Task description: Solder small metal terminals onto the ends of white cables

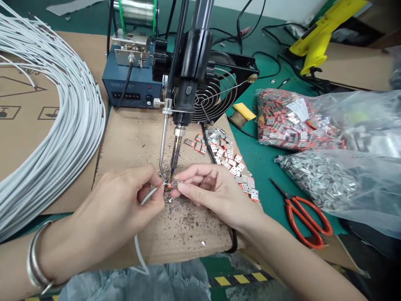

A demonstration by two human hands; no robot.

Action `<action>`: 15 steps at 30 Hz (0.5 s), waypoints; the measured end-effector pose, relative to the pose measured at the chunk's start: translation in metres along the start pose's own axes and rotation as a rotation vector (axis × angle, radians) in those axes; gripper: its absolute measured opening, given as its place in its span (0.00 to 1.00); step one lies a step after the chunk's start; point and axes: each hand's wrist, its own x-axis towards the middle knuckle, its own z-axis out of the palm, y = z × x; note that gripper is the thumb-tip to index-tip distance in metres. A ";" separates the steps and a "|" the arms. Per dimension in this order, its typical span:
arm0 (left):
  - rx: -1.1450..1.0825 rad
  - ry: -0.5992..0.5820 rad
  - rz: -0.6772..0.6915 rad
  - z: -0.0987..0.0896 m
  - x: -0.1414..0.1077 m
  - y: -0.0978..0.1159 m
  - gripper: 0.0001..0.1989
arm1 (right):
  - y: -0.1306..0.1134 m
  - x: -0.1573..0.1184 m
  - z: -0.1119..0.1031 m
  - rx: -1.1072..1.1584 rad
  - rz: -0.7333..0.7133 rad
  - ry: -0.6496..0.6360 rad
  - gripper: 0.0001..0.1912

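My left hand (pixel 125 205) pinches the end of a white cable (pixel 140 251), which hangs down over the front edge of the cardboard (pixel 125 146). My right hand (pixel 209 186) grips a small metal USB connector (pixel 177 182) with orange plastic between thumb and forefinger. Cable end and connector meet under the tip of an upright soldering iron (pixel 176 152). A thin metal feed tube (pixel 164 142) curves in beside the tip. Whether the wires touch the connector's contacts is too small to tell.
Loose connectors (pixel 230 156) lie right of the iron. Behind stand a blue solder feeder (pixel 131 81) and a fan (pixel 216 94). White cables (pixel 78 104) fill the left; bags of parts (pixel 288 121) and orange-handled scissors (pixel 305 221) lie right.
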 end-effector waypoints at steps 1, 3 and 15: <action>0.000 0.000 -0.002 0.000 0.000 0.000 0.03 | 0.000 0.000 0.000 0.002 -0.001 -0.002 0.04; -0.003 0.001 0.002 0.001 0.000 0.000 0.03 | 0.000 0.000 0.000 0.006 -0.001 -0.009 0.04; 0.015 -0.040 -0.015 0.003 -0.001 -0.003 0.04 | -0.001 0.001 0.003 -0.059 0.002 0.017 0.10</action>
